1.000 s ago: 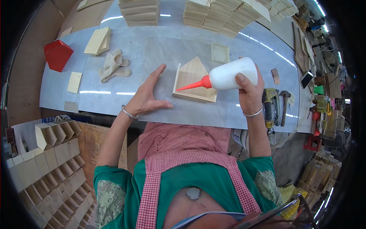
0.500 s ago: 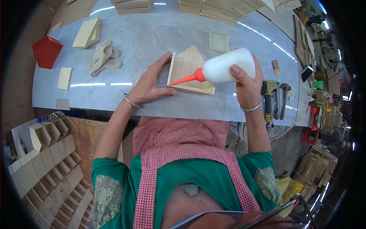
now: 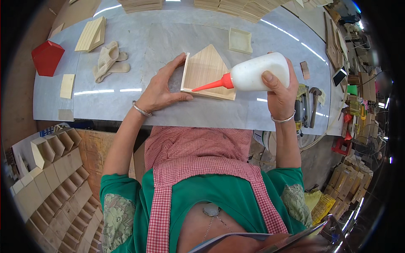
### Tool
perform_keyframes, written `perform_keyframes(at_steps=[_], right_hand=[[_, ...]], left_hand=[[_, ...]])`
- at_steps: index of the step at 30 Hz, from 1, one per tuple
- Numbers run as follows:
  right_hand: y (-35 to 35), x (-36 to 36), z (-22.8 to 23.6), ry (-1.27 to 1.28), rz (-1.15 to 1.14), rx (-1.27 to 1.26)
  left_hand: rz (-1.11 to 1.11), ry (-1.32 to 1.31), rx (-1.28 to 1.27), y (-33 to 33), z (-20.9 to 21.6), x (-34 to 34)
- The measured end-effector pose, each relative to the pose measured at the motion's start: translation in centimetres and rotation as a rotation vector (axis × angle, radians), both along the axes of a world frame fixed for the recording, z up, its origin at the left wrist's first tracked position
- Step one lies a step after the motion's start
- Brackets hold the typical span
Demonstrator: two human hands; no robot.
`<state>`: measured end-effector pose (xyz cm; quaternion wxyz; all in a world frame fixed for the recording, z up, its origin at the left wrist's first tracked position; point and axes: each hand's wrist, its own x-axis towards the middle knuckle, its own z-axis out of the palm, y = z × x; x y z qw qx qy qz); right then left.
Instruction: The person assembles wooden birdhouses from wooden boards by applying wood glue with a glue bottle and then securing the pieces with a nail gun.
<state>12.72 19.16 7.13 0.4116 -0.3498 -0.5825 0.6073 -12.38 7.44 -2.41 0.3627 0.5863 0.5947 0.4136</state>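
A house-shaped wooden box (image 3: pixel 204 69) with a pointed top and raised thin edges lies on the grey table. My left hand (image 3: pixel 164 90) grips its left side, fingers at the upper part of that edge and thumb by the lower left corner. In my right hand (image 3: pixel 279 88) is a white glue bottle (image 3: pixel 253 74), tilted almost level, its long red nozzle pointing left. The nozzle's tip is at the box's lower edge, a little right of the corner; whether it touches the wood I cannot tell.
Left on the table are a glove (image 3: pixel 109 63), a red pentagonal piece (image 3: pixel 47 58) and slatted wood pieces (image 3: pixel 90 34). A small square tray (image 3: pixel 240 41) lies beyond the box. At right are a hammer (image 3: pixel 314 105), a power tool and a phone (image 3: pixel 339 76). Stacked boards (image 3: pixel 236 8) line the back.
The glue bottle in my right hand has shifted right, its tip moving from the box's lower left corner a short way along the lower edge. My left hand keeps its hold.
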Motion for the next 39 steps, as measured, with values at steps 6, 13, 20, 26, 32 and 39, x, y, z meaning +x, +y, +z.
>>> perform_keyframes(at_steps=[6,13,20,26,32,39], right_hand=[[0.2,1.9,0.0,-0.027,-0.034,0.025],[0.2,4.9,0.0,-0.027,-0.093,0.028],[0.2,7.5,0.1,-0.028,-0.172,0.015],[0.5,8.7,-0.3,-0.012,-0.184,0.003],[1.0,8.9,-0.7,0.006,-0.185,-0.002],[2.4,8.3,-1.0,0.036,-0.206,0.021]], left_hand=[[-0.001,0.000,-0.001,0.0,-0.1,-0.1],[0.005,0.021,0.037,0.0,-0.4,0.0],[0.003,0.006,0.028,0.1,-0.6,0.0],[0.031,0.005,0.004,0.3,-0.8,0.1],[0.032,-0.008,-0.003,0.2,-0.9,0.2],[0.026,-0.017,-0.003,0.1,-0.8,0.2]])
